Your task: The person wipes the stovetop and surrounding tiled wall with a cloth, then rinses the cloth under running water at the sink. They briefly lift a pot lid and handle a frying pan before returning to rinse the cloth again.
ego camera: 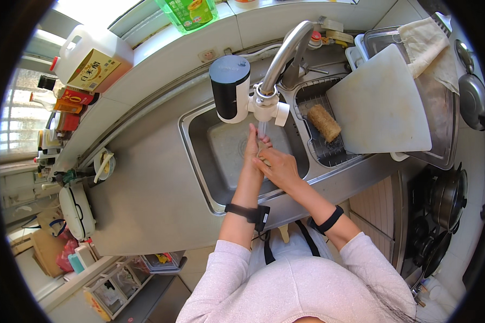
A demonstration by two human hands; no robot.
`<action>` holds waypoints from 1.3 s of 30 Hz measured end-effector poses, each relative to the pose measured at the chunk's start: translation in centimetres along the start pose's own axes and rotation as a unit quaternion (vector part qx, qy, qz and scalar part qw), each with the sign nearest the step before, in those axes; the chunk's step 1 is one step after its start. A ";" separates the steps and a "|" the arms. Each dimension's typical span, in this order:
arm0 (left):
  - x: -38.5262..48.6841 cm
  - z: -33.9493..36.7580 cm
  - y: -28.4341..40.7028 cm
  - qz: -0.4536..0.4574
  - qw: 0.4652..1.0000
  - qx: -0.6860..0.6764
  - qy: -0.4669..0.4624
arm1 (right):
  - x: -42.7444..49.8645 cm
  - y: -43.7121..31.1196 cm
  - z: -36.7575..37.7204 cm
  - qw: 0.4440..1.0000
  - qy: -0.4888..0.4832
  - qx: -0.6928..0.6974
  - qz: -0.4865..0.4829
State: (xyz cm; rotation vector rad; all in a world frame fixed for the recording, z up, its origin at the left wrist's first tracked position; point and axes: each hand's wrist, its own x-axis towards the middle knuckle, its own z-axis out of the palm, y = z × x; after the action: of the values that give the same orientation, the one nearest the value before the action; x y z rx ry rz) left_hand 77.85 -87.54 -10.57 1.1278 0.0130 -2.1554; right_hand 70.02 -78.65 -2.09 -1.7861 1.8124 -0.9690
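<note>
My left hand (pixel 252 143) is turned palm up over the sink basin (pixel 222 161), its thumb raised and its fingers partly hidden. Clear water runs onto it from the white outlet of a faucet-mounted water heater (pixel 230 89), fitted to a curved metal faucet (pixel 281 56). My right hand (pixel 282 166) meets it from the right, thumb and fingers pinched around a small pale object (pixel 264 156). That object lies between both hands, mostly covered, and its kind is unclear. Whether my left fingers also grip it is hidden.
Right of the basin, a loofah (pixel 324 123) lies in a small sink's wire basket (pixel 313 147). A white cutting board (pixel 384 105) leans over its right side. A steel counter (pixel 145 194) extends left, with a bowl (pixel 105 163) near the wall. Bottles, including a vinegar jug (pixel 97 60), line the sill.
</note>
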 end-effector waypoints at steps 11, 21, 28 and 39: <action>1.4 -1.8 -1.6 -0.015 0.999 -0.050 0.011 | 2.7 3.8 3.2 0.994 0.009 -0.107 0.027; -1.9 -3.1 -1.7 0.065 0.994 -0.049 -0.071 | 5.2 7.0 3.1 0.681 -0.034 0.607 0.407; -3.3 -3.4 -1.3 0.025 0.890 0.449 -0.071 | 5.5 8.7 3.1 0.793 -0.118 0.486 0.347; -0.6 -3.1 0.9 0.064 0.980 -0.190 -0.004 | 1.2 8.6 1.6 0.891 -0.175 0.333 0.254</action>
State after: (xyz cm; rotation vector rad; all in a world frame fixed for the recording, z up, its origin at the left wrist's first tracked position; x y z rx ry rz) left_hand 80.88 -86.89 -11.80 0.8715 0.3271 -1.9371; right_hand 65.12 -80.72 -9.13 -0.9208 1.3684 -0.8383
